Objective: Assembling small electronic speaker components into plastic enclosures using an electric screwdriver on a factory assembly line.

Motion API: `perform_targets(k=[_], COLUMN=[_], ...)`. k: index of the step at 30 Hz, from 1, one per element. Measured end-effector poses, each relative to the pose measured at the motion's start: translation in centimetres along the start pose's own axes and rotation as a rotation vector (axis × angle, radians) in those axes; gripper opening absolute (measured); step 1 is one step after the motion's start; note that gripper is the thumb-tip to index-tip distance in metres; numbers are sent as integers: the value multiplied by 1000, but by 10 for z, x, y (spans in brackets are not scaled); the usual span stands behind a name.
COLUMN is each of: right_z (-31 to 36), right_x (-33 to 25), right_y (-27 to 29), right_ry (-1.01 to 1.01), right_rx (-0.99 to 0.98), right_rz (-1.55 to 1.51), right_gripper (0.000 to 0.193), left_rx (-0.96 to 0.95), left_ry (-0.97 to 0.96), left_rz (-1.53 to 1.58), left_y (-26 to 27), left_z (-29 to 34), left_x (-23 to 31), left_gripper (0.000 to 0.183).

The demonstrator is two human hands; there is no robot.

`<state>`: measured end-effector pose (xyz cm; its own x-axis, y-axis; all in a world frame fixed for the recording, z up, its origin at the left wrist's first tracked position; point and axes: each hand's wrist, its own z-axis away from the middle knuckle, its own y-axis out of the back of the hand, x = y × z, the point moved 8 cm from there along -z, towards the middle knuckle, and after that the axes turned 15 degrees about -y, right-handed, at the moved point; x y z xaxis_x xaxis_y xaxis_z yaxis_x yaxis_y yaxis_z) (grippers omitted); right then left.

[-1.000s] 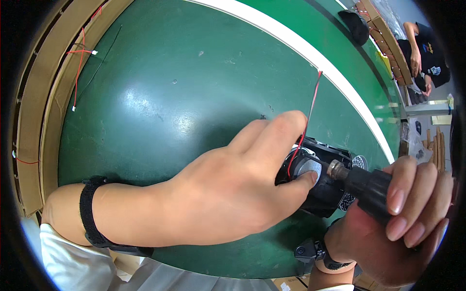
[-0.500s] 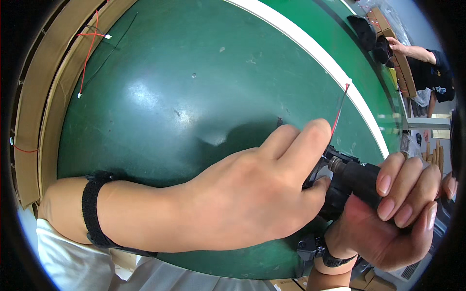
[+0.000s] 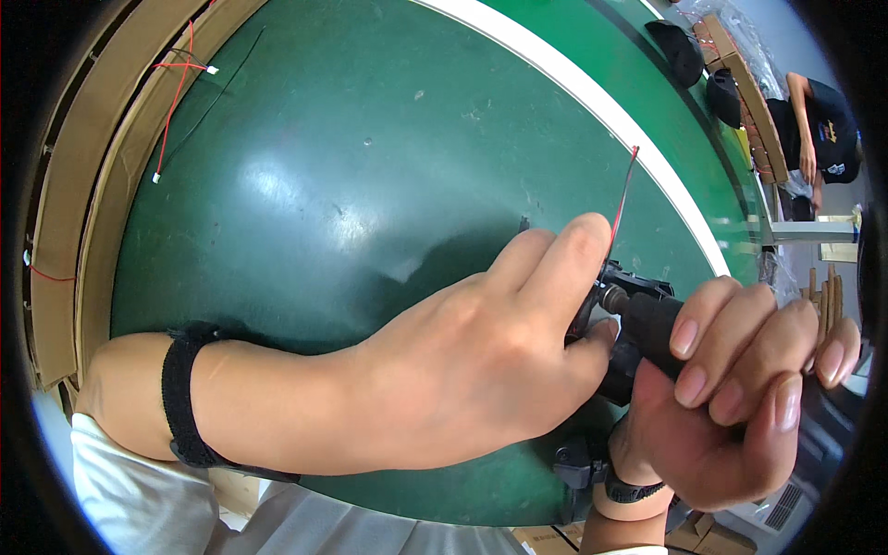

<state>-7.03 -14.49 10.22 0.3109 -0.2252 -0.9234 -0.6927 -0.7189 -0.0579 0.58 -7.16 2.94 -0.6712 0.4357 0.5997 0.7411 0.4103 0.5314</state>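
My left hand (image 3: 462,361) reaches across from the left, its fingers closed around a small black plastic part (image 3: 638,279), mostly hidden behind them. A thin red and black wire (image 3: 623,199) sticks up beyond its fingertips. My right hand (image 3: 721,425) wraps around a black electric screwdriver (image 3: 649,326). The tool's metal collar (image 3: 612,298) points left at the black part, right by my left thumb. Its bit tip is out of sight, so contact cannot be made out.
Cardboard strips (image 3: 55,222) line the left edge of the green table (image 3: 305,111), with red and black connector wires (image 3: 174,111) on them. A white strip (image 3: 592,92) curves along the far side. Beyond are black rounded pieces (image 3: 680,54), a cardboard box (image 3: 754,111) and a co-worker (image 3: 823,129).
Both my hands, the black part and the screwdriver have shifted slightly left in view, grips unchanged. The co-worker's hand has left the black rounded piece and moved lower.
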Motion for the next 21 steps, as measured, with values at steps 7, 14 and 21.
perform_targets(k=[7,14,21], right_z=[-7,-15,-2], right_x=[6,8,-98], right_y=[-9,-8,102], right_ry=[-71,-75,256], right_rx=[-100,-101,160], right_rz=[-4,-59,-92], right_gripper=[25,28,29], left_rx=[-101,20,-46], left_ry=[-43,-246,-97], left_rz=[-39,-214,92], left_y=[-7,-1,-1], left_z=[7,11,-2], left_x=[5,11,-7], left_gripper=[27,21,42])
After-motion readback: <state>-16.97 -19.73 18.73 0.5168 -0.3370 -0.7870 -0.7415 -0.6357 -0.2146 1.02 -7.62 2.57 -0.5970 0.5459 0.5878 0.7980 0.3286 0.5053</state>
